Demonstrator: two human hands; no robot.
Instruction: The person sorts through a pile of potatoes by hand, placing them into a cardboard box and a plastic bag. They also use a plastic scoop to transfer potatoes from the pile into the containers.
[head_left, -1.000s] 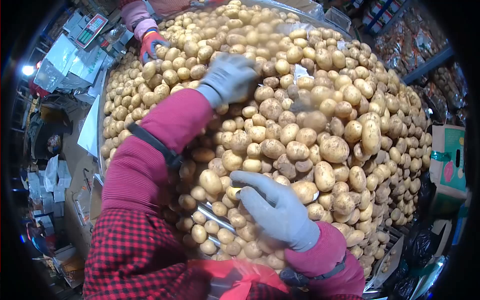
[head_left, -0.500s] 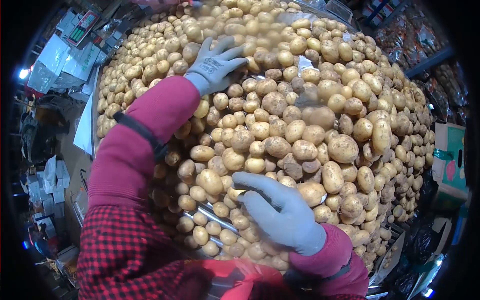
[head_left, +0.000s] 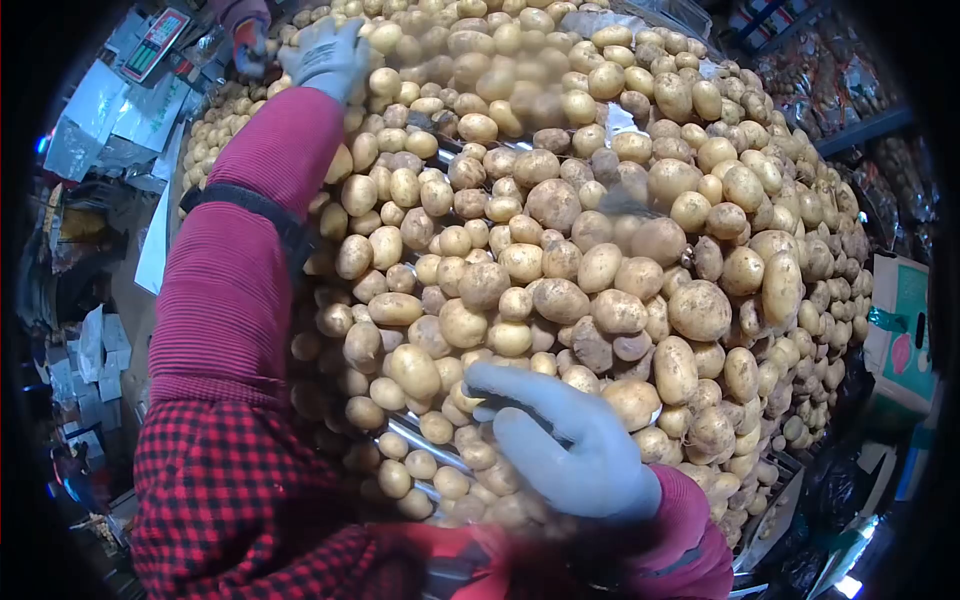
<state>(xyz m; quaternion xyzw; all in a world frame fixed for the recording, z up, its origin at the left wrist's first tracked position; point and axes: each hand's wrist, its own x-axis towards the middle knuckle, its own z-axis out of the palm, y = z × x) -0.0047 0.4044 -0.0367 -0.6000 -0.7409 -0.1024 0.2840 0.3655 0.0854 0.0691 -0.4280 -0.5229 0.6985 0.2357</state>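
A wide heap of potatoes (head_left: 520, 262) of mixed sizes fills the middle of the view, some of them smeared with soil. My left hand (head_left: 328, 56), in a grey glove, is stretched to the far left side of the heap. Its fingers are apart and rest against potatoes there. Over the near part of the heap is my right hand (head_left: 575, 445), also grey-gloved. Thumb and fingers stand apart in a loose curve, with nothing visible between them. Metal bars (head_left: 430, 440) show through a gap in the potatoes just left of it.
Another person's hand (head_left: 250, 45) is at the far left edge of the heap. A scale with a lit display (head_left: 156, 44) and white boxes (head_left: 95, 110) stand at left. A green and brown carton (head_left: 898, 335) is at right. White paper scraps (head_left: 622, 120) lie among the potatoes.
My left hand has moved farther away and to the left across the heap, and bars show where potatoes lay. My right hand has barely moved. Another person's hand has come into clearer view.
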